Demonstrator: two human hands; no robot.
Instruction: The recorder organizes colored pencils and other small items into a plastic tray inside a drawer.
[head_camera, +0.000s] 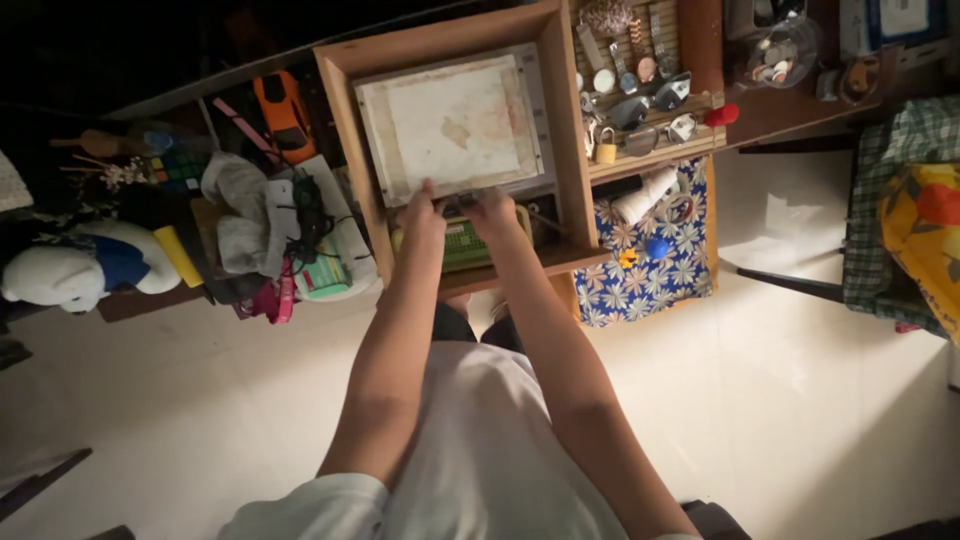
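Wooden drawer (570, 120) walls hem a stained tray (455, 125); left hand (422, 212) and right hand (490, 210) grip its near edge

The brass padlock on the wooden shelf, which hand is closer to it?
Right. The right hand grips the stained flat tray's near edge, nearer the brass padlock; the left hand grips farther away.

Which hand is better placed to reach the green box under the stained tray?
Right, probably. The right hand grips the stained tray at its near edge directly above the green box; the left hand sits nearer the wooden drawer's left wall.
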